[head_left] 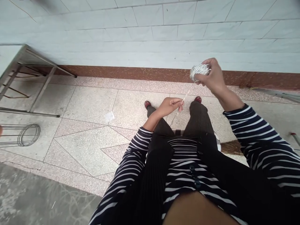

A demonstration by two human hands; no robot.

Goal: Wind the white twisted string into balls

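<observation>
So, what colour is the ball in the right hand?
The ball in the right hand is white with dark flecks; head view.

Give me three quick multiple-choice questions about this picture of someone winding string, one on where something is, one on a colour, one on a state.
1. Where is the ball of string?
A. In the right hand
B. On the floor
C. In the wire basket

2. What colour are the shoes?
A. Blue
B. Red
C. White

3. How does the left hand stand?
A. Flat and open
B. Pinched on the strand
C. Resting on a knee

Answers: 1 A, the raised right hand's fingers wrap the ball. 2 B, both toes past the knees show red. 3 B, the fingertips close on the thin strand, which runs up towards the ball.
</observation>
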